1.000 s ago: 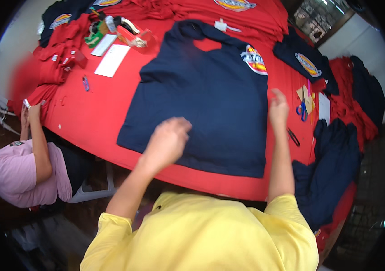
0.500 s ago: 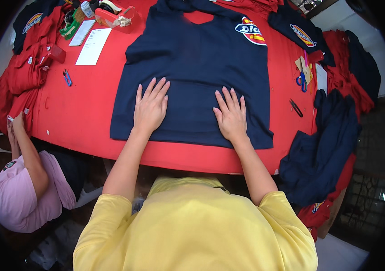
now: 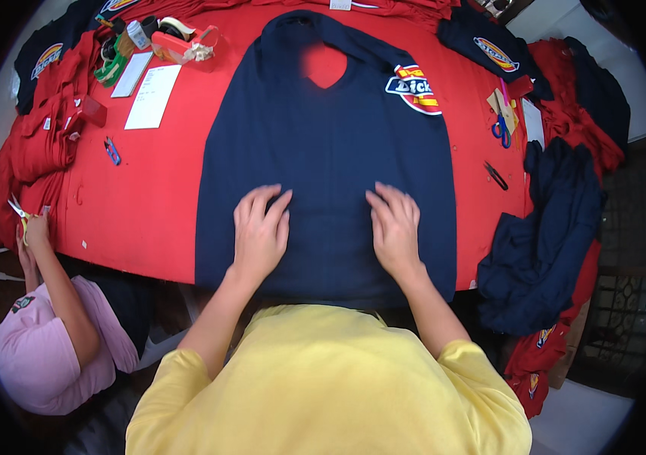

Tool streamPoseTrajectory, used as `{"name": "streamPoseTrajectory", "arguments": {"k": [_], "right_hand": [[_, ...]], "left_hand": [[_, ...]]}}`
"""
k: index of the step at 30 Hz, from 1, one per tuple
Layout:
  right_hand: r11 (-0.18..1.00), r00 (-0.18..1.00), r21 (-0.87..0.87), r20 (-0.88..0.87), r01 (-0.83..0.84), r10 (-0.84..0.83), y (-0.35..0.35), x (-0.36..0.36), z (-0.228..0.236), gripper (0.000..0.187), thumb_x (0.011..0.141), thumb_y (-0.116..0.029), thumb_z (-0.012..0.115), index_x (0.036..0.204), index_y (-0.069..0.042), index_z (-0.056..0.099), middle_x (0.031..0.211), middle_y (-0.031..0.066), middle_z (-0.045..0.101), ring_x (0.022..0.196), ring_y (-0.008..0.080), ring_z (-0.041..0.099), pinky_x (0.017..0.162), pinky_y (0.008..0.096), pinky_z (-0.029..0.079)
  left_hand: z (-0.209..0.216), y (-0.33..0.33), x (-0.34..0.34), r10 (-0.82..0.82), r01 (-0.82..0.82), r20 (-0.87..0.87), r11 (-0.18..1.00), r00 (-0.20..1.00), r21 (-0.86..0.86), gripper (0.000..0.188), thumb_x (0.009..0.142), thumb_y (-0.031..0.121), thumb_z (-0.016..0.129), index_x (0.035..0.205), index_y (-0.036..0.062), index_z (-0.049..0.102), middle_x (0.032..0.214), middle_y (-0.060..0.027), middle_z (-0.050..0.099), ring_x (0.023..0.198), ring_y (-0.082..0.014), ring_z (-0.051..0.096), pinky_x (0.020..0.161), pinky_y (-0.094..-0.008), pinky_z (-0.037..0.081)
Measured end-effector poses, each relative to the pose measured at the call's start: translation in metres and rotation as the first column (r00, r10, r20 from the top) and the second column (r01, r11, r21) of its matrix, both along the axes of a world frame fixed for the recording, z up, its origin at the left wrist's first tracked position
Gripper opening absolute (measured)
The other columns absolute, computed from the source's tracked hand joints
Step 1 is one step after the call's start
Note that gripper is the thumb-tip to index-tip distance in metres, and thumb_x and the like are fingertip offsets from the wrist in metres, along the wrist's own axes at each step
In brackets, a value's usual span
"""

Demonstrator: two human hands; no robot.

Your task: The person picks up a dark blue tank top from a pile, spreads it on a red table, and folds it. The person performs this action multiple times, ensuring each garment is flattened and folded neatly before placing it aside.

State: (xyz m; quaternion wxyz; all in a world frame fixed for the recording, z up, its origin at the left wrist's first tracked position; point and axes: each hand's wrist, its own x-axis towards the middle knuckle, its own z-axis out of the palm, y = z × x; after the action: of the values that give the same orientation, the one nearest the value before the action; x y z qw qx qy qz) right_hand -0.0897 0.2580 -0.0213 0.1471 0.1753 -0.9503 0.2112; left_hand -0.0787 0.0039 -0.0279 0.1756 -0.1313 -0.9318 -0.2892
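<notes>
Navy V-neck shirt (image 3: pixel 330 152) lies spread on the red-covered table (image 3: pixel 148 197) right in front of you, neckline at the far end and lower end at the near edge, by your yellow top (image 3: pixel 330 379). Its multicoloured badge (image 3: pixel 415 89) sits at the upper right. Your left hand (image 3: pixel 261 233) and right hand (image 3: pixel 399 235) are palm down over its lower half, well apart, unclenched, fingers loosely bent; whether the fingertips press the cloth is hard to tell. Black thread snips (image 3: pixel 496 176) lie right of the shirt (a crumpled navy garment (image 3: pixel 539 243) slumps nearer you). Far left, a co-worker in pink (image 3: pixel 42 349) holds scissors (image 3: pixel 18 209).
</notes>
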Motion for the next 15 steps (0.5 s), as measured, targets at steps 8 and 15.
{"name": "streamPoseTrajectory", "arguments": {"k": [8, 15], "right_hand": [[0.992, 0.982, 0.097, -0.163, -0.082, 0.097, -0.046, -0.185, -0.027, 0.039, 0.09, -0.004, 0.047, 0.129, -0.003, 0.055, 0.14, 0.0112, 0.05, 0.133, 0.0283, 0.043, 0.11, 0.0509, 0.03], [0.995, 0.997, 0.092, -0.07, -0.031, 0.037, -0.035, -0.236, -0.033, 0.042, 0.092, -0.007, 0.045, 0.133, -0.009, 0.053, 0.14, 0.0054, 0.051, 0.134, 0.0261, 0.042, 0.111, 0.0504, 0.029]], "left_hand": [[-0.017, 0.029, -0.183, 0.002, -0.018, -0.072, 0.974, 0.997, -0.225, 0.041, 0.096, 0.018, 0.047, 0.136, 0.0113, 0.049, 0.146, -0.006, 0.043, 0.138, -0.0278, 0.036, 0.111, -0.0505, 0.028], [-0.024, -0.014, -0.244, 0.153, -0.124, 0.036, 0.9, 0.988, -0.417, 0.045, 0.101, 0.033, 0.035, 0.145, 0.0231, 0.04, 0.152, 0.0041, 0.035, 0.143, -0.0234, 0.026, 0.116, -0.0552, 0.016]]}}
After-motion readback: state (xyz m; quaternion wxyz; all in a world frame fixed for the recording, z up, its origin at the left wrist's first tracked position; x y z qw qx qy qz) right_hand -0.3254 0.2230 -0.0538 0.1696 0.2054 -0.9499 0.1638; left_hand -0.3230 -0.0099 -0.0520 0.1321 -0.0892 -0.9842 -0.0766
